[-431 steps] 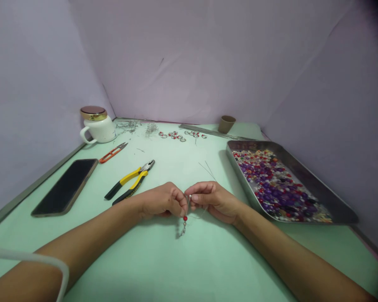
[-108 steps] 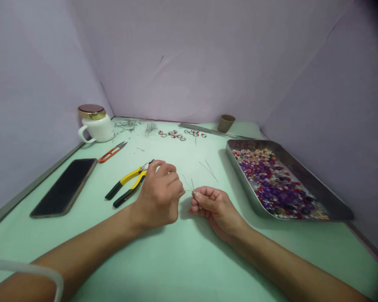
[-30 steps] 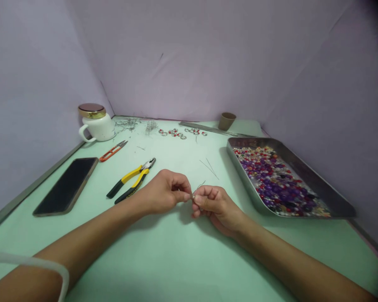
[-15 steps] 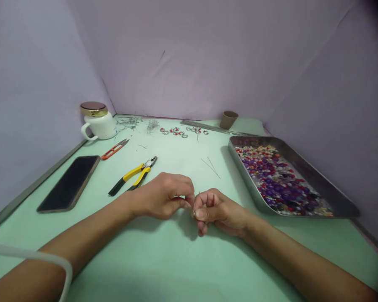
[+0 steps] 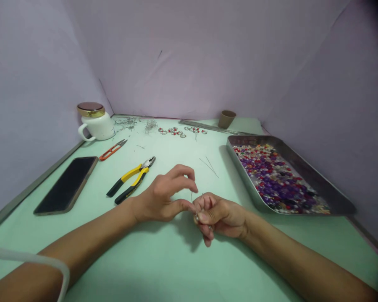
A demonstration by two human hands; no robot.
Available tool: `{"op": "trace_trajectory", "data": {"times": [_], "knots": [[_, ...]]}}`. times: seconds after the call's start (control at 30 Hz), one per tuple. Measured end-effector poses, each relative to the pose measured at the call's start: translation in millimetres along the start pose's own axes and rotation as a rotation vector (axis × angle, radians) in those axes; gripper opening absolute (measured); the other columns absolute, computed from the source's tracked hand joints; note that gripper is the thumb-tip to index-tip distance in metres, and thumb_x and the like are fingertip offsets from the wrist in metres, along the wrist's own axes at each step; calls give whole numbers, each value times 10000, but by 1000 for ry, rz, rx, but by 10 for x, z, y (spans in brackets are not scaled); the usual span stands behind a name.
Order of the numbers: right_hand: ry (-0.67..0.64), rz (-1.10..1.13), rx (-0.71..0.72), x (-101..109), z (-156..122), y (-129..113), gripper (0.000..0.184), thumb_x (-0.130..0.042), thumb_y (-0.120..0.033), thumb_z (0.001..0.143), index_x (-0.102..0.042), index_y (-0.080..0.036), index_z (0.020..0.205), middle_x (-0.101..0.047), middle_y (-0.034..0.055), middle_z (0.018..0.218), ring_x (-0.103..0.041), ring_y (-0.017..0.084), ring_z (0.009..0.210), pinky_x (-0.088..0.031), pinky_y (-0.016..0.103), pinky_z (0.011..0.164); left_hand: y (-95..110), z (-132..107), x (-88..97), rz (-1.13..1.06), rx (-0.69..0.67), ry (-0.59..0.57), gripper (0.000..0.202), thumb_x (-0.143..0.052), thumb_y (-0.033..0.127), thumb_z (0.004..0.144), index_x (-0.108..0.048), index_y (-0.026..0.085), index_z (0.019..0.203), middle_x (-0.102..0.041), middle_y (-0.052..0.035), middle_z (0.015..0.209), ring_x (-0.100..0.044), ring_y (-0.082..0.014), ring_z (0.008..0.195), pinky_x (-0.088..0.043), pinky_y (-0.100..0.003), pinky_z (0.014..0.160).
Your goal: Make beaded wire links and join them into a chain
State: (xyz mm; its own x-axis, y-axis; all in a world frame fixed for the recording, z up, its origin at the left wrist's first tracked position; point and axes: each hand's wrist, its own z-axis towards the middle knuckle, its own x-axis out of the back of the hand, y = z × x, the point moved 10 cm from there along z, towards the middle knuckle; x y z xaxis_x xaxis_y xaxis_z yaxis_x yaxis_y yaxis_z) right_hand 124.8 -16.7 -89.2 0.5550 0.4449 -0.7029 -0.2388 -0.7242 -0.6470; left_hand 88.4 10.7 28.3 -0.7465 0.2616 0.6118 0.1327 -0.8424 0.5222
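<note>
My right hand (image 5: 219, 216) is closed in a pinch on a small beaded wire piece (image 5: 196, 218), mostly covered by the fingers. A thin wire end (image 5: 191, 196) pokes up beside the fingertips. On the other side, my left hand (image 5: 166, 195) has its thumb and fingers apart, the thumb tip touching or very near the held piece. Left of that hand lie pliers (image 5: 132, 178) with yellow and black handles. Two loose wire pieces (image 5: 210, 166) rest beyond the hands. Several beaded rings (image 5: 174, 131) with red beads sit farther back.
A metal tray (image 5: 239, 167) of mixed beads (image 5: 271, 180) stands at right. Orange thread snips (image 5: 113, 150), a phone (image 5: 66, 184) and a lidded white mug (image 5: 97, 126) are at left. At the back are wire scraps (image 5: 126, 123), long wires (image 5: 214, 127) and a brown cup (image 5: 227, 119).
My left index finger has lifted away from the thumb, leaving a gap where the wire end now shows. My right hand keeps its pinch. The view has shifted slightly.
</note>
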Motion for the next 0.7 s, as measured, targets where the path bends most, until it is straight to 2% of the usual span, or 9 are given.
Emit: {"op": "trace_trajectory", "data": {"times": [0.07, 0.13, 0.2, 0.3, 0.47, 0.6, 0.7], "knots": [[4, 20, 16, 12, 5, -11, 153, -699, -180, 592, -580, -87, 614, -622, 2, 457, -548, 80, 350, -537, 229, 418, -75, -12, 16, -37, 60, 36, 211, -652, 272, 664, -539, 146, 790, -487, -72, 885, -429, -96, 625, -404, -235, 539], [5, 28, 35, 23, 9, -27, 147, -695, -175, 600, -578, -87, 618, -618, -2, 454, -544, 77, 348, -537, 227, 417, -98, -23, -28, -96, 87, 21, 106, -615, 229, 700, -555, 143, 702, -481, -42, 793, -434, -91, 610, -397, -227, 530], [7, 29, 53, 32, 12, -45, 147, -694, -181, 607, -580, -88, 616, -618, -3, 456, -540, 73, 347, -537, 227, 418, -109, -33, -78, -166, 121, 8, 83, -580, 177, 726, -586, 135, 655, -472, -22, 727, -421, -71, 557, -378, -212, 498], [23, 32, 75, 43, 13, -74, 153, -698, -193, 609, -582, -93, 607, -618, -6, 458, -534, 68, 345, -535, 222, 417, -168, -63, -77, -261, 221, 72, 62, -602, 168, 710, -635, 130, 674, -476, -10, 695, -381, -47, 490, -338, -202, 445], [52, 43, 87, 50, 10, -101, 152, -700, -190, 611, -582, -97, 595, -614, -11, 464, -527, 63, 350, -532, 216, 416, -300, -134, -100, -396, 394, 143, 80, -627, 195, 694, -675, 157, 744, -482, -9, 699, -412, -64, 533, -340, -216, 465], [69, 36, 79, 59, 5, -97, 164, -713, -199, 601, -586, -97, 630, -613, -14, 463, -527, 65, 346, -530, 221, 417, -336, -138, -158, -500, 421, 84, 101, -628, 209, 693, -682, 161, 764, -469, -8, 699, -422, -79, 579, -348, -230, 504], [133, 9, 139, 95, -2, -158, 166, -713, -198, 602, -588, -94, 634, -610, -14, 462, -527, 62, 355, -529, 221, 439, -317, -123, -195, -475, 382, 1, 138, -594, 215, 720, -672, 161, 820, -467, -15, 719, -426, -87, 599, -361, -236, 522]]}}
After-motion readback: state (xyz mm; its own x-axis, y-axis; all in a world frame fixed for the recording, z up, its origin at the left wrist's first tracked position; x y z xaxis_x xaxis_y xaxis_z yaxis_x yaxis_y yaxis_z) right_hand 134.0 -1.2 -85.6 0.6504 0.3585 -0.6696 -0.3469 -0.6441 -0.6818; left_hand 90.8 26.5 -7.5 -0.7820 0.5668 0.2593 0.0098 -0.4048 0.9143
